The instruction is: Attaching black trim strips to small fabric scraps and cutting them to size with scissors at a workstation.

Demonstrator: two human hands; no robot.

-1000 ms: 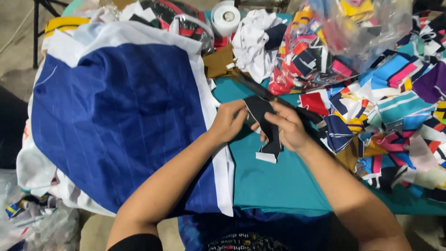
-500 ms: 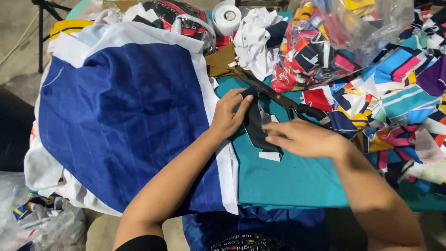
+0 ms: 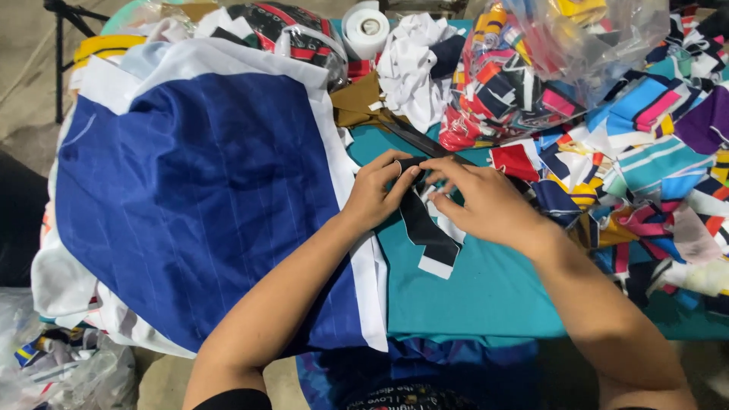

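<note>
A narrow black fabric strip (image 3: 427, 228) with a white edge lies on the teal table (image 3: 486, 296), running from my fingers toward me. My left hand (image 3: 377, 190) pinches its far end from the left. My right hand (image 3: 486, 201) meets it from the right, fingertips on the same end of the strip. A large blue cloth with white borders (image 3: 197, 197) is spread to the left, under my left forearm.
Several multicoloured fabric scraps (image 3: 645, 175) are heaped at the right. A clear plastic bag of scraps (image 3: 531, 68) stands at the back. A white tape roll (image 3: 366, 26), crumpled white cloth (image 3: 414, 64) and a brown piece (image 3: 361, 102) lie behind the hands. More bags (image 3: 53, 364) sit on the floor.
My right hand moved away to the right half a second ago, then came back up to the strip's far end. The left hand stayed on the strip.
</note>
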